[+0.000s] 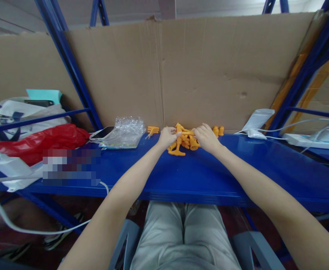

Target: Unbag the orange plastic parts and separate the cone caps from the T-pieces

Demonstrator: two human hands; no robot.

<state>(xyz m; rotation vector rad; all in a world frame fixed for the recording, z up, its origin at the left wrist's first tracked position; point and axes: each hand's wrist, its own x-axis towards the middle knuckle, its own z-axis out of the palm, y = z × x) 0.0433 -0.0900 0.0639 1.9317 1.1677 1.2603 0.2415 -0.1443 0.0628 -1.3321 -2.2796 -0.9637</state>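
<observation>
A small heap of orange plastic parts [184, 141] lies on the blue shelf [181, 176] near the cardboard back wall. My left hand [167, 137] is closed with its fingertips pinching one orange part at the heap's top left. My right hand [206, 138] is curled on the heap's right side, its fingers gripping orange parts. One orange T-shaped part [177, 151] stands out at the front of the heap. More loose orange parts lie to the left [152, 130] and to the right [218, 130] of the heap.
A crumpled clear plastic bag [126, 131] and a phone [104, 132] lie left of the heap, with a red bag [40, 139] and white bags further left. A white pouch [257, 120], cables and a power strip [307, 140] sit at the right. Blue rack posts flank the cardboard.
</observation>
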